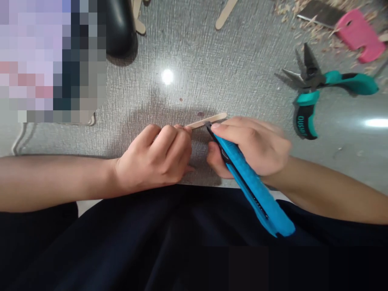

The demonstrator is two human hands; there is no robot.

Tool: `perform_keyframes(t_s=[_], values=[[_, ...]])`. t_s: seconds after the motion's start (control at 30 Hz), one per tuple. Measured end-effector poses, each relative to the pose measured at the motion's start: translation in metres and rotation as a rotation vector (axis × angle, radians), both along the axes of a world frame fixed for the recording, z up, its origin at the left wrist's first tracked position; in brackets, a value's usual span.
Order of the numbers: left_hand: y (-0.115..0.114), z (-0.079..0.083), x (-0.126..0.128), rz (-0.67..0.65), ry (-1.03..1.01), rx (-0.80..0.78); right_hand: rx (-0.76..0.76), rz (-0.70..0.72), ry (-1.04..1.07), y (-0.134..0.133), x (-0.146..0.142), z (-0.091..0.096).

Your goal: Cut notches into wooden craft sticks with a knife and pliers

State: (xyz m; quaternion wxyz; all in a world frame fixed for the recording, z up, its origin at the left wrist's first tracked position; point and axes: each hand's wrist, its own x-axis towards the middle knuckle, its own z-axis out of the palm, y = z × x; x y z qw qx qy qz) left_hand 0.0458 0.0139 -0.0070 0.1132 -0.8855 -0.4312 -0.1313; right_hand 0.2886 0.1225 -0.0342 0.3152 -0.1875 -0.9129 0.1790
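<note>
My left hand (157,157) is curled into a loose fist, its fingertips pressing down on the near end of a flat wooden craft stick (212,119) that lies on the grey table (194,60). My right hand (251,145) is closed round a blue utility knife (254,190), index finger laid along its top. The knife's dark tip touches the stick about midway along it. The stick's far end pokes out to the right past both hands.
Teal-handled pliers (315,89) lie open at the right. A pink object (360,34) and a dark strip amid wood shavings sit at the far right. More wooden sticks (226,13) and a black rounded object (119,28) are at the back. A blurred patch covers the upper left.
</note>
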Motion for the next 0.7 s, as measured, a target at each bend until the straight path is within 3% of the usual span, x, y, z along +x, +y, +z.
perform_keyframes(t_s=[0.07,0.27,0.43,0.63,0.7], values=[[0.0,0.0,0.001,0.003,-0.012,0.007,0.086,0.002,0.074,0.0,-0.003,-0.002],[0.0,0.0,0.003,0.026,-0.012,-0.015,0.052,-0.005,-0.01,-0.006,-0.004,0.0],[0.001,0.001,0.003,0.008,-0.017,0.004,0.119,0.01,0.041,-0.006,-0.003,-0.007],[0.002,0.001,0.001,-0.015,-0.007,0.011,-0.055,-0.019,-0.018,-0.01,0.007,-0.005],[0.002,-0.001,0.001,-0.018,-0.009,0.01,-0.029,-0.008,-0.002,-0.01,0.005,-0.005]])
